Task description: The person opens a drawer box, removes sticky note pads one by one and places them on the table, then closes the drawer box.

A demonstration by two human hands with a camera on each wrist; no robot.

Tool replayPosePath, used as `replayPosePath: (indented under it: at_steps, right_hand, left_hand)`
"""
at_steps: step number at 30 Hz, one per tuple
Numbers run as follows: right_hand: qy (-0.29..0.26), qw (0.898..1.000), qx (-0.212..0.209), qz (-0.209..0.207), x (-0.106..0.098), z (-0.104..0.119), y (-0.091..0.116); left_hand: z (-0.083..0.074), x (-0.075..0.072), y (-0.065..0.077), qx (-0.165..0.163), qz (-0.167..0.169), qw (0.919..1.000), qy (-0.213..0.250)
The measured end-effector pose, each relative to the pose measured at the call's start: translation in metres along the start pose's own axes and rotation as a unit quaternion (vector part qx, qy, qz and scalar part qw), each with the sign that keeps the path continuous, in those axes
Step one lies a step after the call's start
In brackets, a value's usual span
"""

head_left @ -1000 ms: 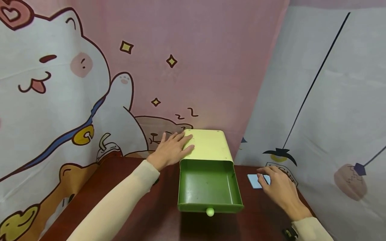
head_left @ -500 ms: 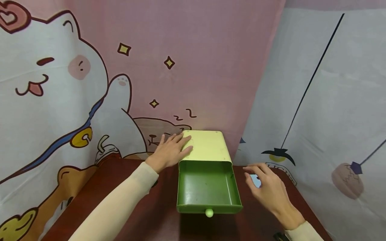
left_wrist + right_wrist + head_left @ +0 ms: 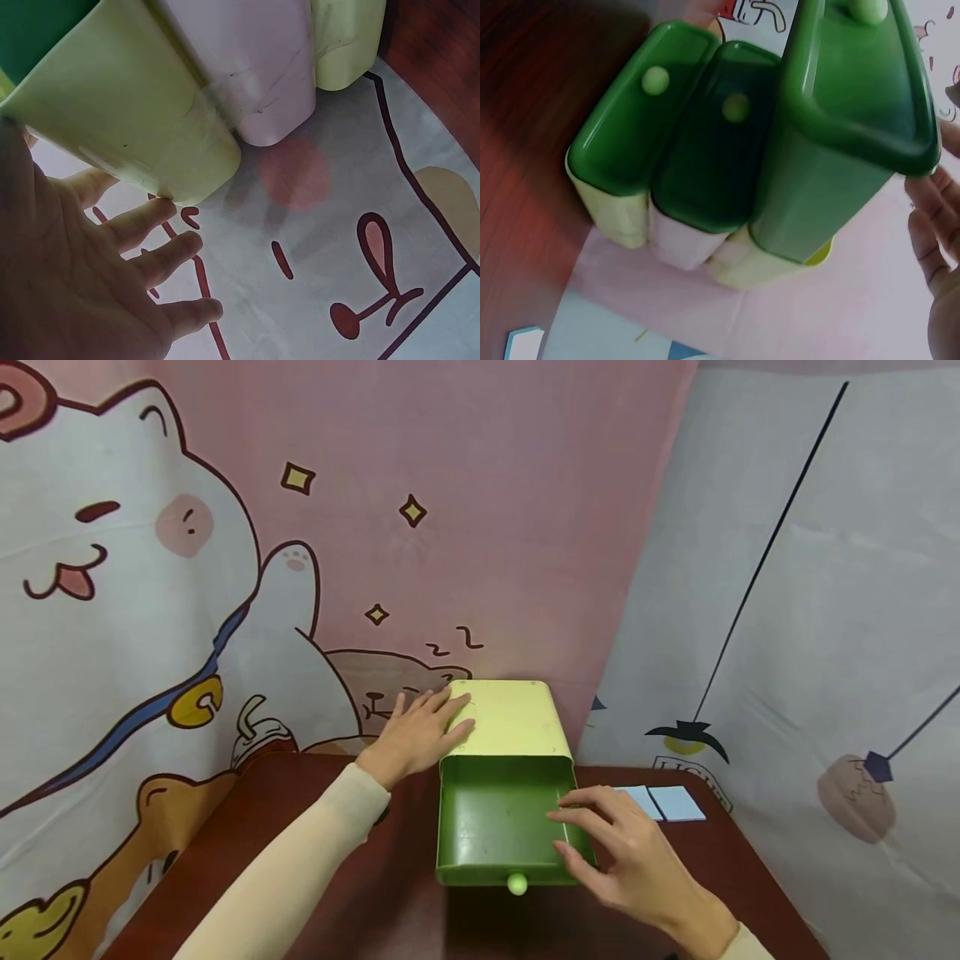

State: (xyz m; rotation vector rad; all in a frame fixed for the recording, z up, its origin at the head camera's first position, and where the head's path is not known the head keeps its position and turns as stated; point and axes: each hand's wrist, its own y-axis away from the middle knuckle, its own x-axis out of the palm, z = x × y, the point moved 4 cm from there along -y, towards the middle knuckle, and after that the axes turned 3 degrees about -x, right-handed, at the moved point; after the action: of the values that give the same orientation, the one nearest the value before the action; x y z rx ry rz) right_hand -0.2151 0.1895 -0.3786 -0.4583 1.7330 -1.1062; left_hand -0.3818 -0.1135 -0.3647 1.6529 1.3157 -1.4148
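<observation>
A small cabinet has a pale yellow top tier (image 3: 513, 718) with its green drawer (image 3: 510, 818) pulled out; I see nothing in the drawer. My left hand (image 3: 416, 733) lies on the left side of the top with fingers straight and spread. The left wrist view shows this hand (image 3: 97, 262) beside the yellow tier (image 3: 135, 105), with a pink tier (image 3: 262, 67) beneath. My right hand (image 3: 637, 856) is over the drawer's right edge, fingers loosely bent, nothing visible between them. In the right wrist view its fingers (image 3: 930, 247) are near the pulled-out drawer's front (image 3: 855, 90).
Two light blue squares (image 3: 677, 803) lie side by side on the dark red table (image 3: 360, 893), right of the cabinet. Two lower green drawers (image 3: 641, 120) are pushed in, each with a round knob. A cartoon-printed cloth (image 3: 517, 527) hangs behind and at the right.
My right hand has moved left from over the blue squares to the drawer's right edge, uncovering the squares. My left hand stays on the cabinet.
</observation>
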Motion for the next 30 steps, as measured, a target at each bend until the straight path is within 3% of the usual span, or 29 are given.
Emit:
replayPosePath:
  at_steps: [5,11,20,30]
  right_hand:
    - [-0.027,0.996,-0.087,-0.005,0.006,0.022,-0.009]
    - [0.002,0.985,-0.169,0.028,0.017,0.039,-0.012]
    - [0.062,0.977,-0.178,0.097,0.035,0.042,0.005]
    - [0.080,0.976,-0.185,0.085,0.038,0.043,0.006]
  left_hand:
    - [0.000,0.001,0.001,0.002,-0.001,1.0000,0.000]
    - [-0.001,-0.001,0.000,0.000,0.003,1.0000,-0.004]
    - [0.000,0.001,0.001,-0.002,0.002,1.0000,-0.003]
    - [0.000,-0.001,0.000,0.002,0.005,1.0000,-0.006]
